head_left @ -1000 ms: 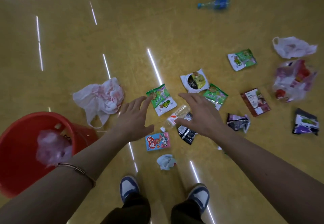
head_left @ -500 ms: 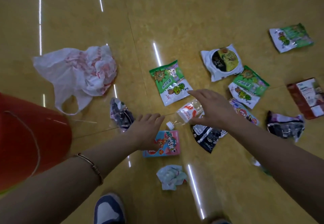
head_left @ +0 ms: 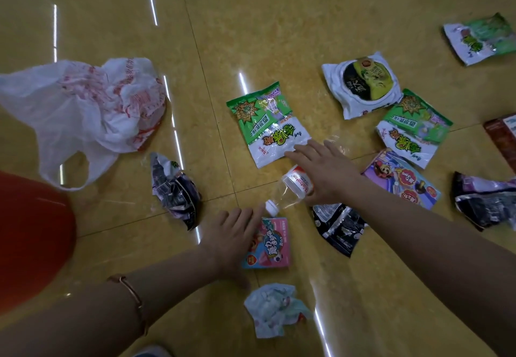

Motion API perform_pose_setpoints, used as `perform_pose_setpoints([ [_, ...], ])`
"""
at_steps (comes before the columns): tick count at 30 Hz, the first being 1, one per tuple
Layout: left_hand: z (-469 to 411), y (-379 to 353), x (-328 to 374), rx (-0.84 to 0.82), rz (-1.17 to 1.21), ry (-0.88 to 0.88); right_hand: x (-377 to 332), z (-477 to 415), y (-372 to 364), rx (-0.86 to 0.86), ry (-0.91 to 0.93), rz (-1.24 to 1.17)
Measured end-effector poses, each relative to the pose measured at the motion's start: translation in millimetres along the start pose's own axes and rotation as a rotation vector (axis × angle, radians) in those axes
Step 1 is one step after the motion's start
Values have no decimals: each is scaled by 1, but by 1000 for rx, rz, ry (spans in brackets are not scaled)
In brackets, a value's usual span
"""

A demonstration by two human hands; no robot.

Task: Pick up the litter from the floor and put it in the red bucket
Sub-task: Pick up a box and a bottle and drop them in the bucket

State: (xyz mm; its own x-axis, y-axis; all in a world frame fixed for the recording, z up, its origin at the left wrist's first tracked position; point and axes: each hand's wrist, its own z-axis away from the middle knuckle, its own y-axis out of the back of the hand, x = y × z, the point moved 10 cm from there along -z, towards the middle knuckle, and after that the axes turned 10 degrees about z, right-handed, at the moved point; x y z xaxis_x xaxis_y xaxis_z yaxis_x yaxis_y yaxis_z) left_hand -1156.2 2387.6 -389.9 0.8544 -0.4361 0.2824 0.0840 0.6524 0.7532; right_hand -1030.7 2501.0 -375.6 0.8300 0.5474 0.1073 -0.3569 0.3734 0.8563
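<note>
The right hand (head_left: 324, 172) lay over the body of a clear plastic bottle (head_left: 293, 186) on the yellow floor (head_left: 279, 35), fingers spread across it with the thumb below; whether they had closed on it I could not tell. The bottle lay on its side, its white cap (head_left: 271, 207) pointing toward 7 o'clock from that hand and almost touching the fingertips of the left hand (head_left: 234, 233). The left hand was released, fingers extended, resting flat on the left edge of a small pink box (head_left: 269, 245), which sat at about 7 o'clock from the bottle. At 12 o'clock from the bottle lay a green-and-white snack packet (head_left: 265, 122), its lower corner just beside the right fingertips. At 5 o'clock from the bottle, partly under the right forearm, lay a black wrapper (head_left: 337, 225). A crumpled pale tissue (head_left: 275, 309) lay at 6 o'clock from the pink box. A dark crumpled wrapper (head_left: 174, 189) lay at 9 o'clock from the bottle, and beyond it at 10 o'clock a white plastic bag (head_left: 92, 108) with red print. The red bucket (head_left: 30, 239) stood at the left edge of view, at 9 o'clock from the left hand, only its outer wall showing. The left wrist wore a thin bracelet (head_left: 131, 295).
</note>
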Motion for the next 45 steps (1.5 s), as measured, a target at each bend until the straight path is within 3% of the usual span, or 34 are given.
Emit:
perform_pose_setpoints([
  [11, -12, 1, 3, 17, -45, -45, 0, -7, -1, 47, 11, 112],
  [18, -7, 56, -3, 100, -13, 6, 29, 24, 37, 200, -77, 29],
  [27, 108, 188, 25, 135, 167, 87, 49, 135, 180, 290, -203, -161],
  [35, 248, 346, 62, 300, 334, 192, 73, 237, 373, 381, -230, -305],
  [41, 358, 449, 55, 502, 382, 438, 76, 286, 517, 399, -152, -366],
  [45, 430, 491, 51, 574, 480, 503, 54, 302, 596, 415, -71, -385],
])
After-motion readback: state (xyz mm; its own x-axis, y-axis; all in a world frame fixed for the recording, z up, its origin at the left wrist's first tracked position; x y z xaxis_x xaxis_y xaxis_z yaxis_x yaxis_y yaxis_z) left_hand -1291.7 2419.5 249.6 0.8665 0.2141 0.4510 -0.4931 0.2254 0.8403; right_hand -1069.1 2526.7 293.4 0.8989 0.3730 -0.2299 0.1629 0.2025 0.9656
